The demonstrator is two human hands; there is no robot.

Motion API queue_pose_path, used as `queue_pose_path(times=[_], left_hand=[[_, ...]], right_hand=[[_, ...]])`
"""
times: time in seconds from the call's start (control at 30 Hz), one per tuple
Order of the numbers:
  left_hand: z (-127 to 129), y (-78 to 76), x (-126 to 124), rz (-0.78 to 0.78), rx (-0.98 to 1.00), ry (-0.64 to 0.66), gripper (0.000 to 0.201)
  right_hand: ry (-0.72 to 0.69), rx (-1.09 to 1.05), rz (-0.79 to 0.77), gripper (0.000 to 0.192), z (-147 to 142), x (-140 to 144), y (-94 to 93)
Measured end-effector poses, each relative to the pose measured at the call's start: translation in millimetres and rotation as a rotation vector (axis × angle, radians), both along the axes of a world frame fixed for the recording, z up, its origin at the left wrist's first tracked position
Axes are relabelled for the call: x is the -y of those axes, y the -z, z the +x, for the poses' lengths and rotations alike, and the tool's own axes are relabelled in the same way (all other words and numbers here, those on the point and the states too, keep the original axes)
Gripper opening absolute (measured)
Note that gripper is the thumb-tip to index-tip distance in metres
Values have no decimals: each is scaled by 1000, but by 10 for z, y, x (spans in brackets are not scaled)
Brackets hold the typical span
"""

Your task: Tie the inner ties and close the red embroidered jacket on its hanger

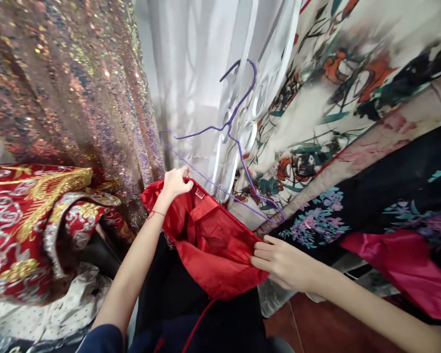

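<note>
A shiny red satin garment (209,240) is stretched between my two hands above my lap, its opening facing up and a small label near the top edge. My left hand (176,182) grips its upper left edge, fingers curled over the rim. At the right end, my right hand (279,260) is closed on the edge of the fabric. Just beyond the garment is a purple wire hanger (238,139), tilted, its hook upward and its lower bar passing close behind the red edge. A thin red cord (198,326) trails down from the cloth.
A sequined gold-pink fabric (77,88) hangs at the left, above a red garment with gold embroidery (18,220). White curtain (191,63) and floral cloth (316,108) hang ahead and right. Pink satin (404,269) lies at the right, over reddish floor tiles (308,318).
</note>
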State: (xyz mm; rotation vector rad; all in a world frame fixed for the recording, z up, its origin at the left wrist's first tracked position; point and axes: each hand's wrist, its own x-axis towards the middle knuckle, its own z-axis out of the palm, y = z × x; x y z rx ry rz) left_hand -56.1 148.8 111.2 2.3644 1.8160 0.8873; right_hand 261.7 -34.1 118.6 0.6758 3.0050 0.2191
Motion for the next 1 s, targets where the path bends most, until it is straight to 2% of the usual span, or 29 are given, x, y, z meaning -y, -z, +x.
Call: queue_pose_path(times=[0.07,0.13,0.3,0.37,0.43,0.5,0.53,0.6,0.7,0.83,1.0], left_hand=[[-6,65,-68,-14,0,96,37],[-12,113,-113,-21,36,222,41],[-16,215,-153,-24,327,464,36],[17,248,-157,-65,445,507,47],[69,252,-165,-117,607,536,68],[120,222,-180,-182,758,541,80],[137,197,-192,-213,810,527,80],[151,146,-222,-231,872,476,71],[125,124,-260,-146,929,408,61],[53,245,-213,-7,878,368,53],[-21,425,-17,26,814,341,54]], right_hand=[[86,-31,-74,11,186,-81,-4],[144,-76,-69,22,357,-187,-12],[281,-114,22,21,666,-454,-29],[306,-113,88,21,724,-529,-39],[294,-116,158,21,748,-583,-59],[270,-127,195,22,743,-609,-91],[255,-135,196,23,733,-609,-109],[234,-148,174,25,699,-584,-146],[207,-162,149,26,637,-501,-200],[172,-178,183,29,605,-402,-285],[204,-228,343,32,694,-427,-412]])
